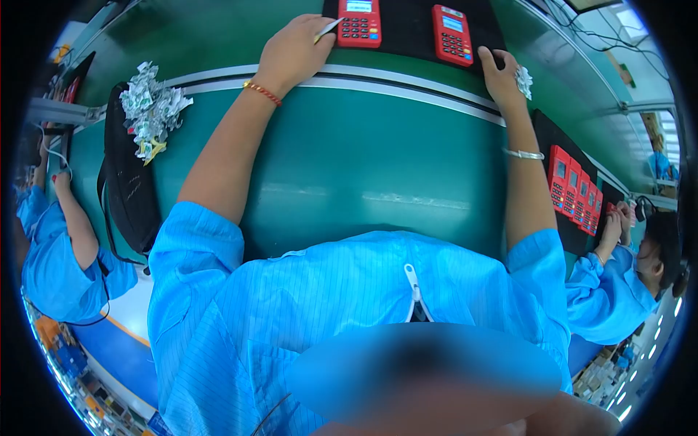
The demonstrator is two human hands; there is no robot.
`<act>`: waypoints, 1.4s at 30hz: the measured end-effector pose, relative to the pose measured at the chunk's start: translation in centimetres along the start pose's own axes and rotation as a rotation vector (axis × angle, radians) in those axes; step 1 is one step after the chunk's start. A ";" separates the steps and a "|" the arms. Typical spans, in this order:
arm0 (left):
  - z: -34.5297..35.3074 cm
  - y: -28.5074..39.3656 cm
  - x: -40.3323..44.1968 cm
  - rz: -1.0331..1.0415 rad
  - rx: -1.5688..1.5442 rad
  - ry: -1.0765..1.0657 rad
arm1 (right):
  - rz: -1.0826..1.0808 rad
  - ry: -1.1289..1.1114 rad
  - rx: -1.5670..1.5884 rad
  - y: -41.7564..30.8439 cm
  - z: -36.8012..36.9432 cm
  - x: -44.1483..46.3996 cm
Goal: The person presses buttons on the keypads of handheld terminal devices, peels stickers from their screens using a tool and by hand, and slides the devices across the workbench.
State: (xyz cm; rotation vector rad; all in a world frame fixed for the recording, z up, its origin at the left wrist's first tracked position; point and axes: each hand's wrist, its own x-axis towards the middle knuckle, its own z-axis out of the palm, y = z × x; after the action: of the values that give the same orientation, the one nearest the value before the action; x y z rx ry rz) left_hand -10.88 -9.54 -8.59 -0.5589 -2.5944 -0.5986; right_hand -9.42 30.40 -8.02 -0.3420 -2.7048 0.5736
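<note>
My left hand (294, 54) is closed, pinching a thin, pale pointed piece (329, 29) between thumb and fingers; its exact kind is unclear. The tip reaches the keypad edge of a red card payment terminal (359, 33) with a lit screen. To its right, a second red payment terminal (453, 36), also lit, lies on the same black mat (407, 29). My right hand (502, 76) is beside that terminal, thumb and forefinger apart, with nothing visible between them. A crumpled whitish bit (523, 82) is on the outer side of this hand.
A heap of crumpled labels (151, 109) sits on a black bag (131, 182) at left. Several red terminals (574, 189) overlap on another mat at right. A metal rail (407, 86) crosses the green table (363, 160). Co-workers in blue sit at left (62, 247) and right (611, 291).
</note>
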 end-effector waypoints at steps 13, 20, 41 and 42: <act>-14.5 6.2 -9.3 -0.112 -0.775 -0.764 | 0.450 -0.471 0.759 -1.5 -12.4 -15.8; -17.4 7.9 -11.1 0.179 -0.276 -0.986 | -0.042 -0.680 0.107 2.5 -14.6 -17.3; -9.6 9.8 -9.7 0.241 -0.711 -0.865 | -0.673 -0.117 0.373 -4.5 -7.0 -21.8; -9.3 9.8 -9.8 0.235 -0.713 -0.863 | -0.690 -0.073 0.423 -4.4 -6.9 -21.8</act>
State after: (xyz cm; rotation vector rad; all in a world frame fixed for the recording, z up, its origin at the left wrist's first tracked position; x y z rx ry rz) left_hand 4.65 -8.74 -2.53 -1.6220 -2.9150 -1.4687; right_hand 12.38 22.26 -6.52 0.7000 -2.4395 0.9056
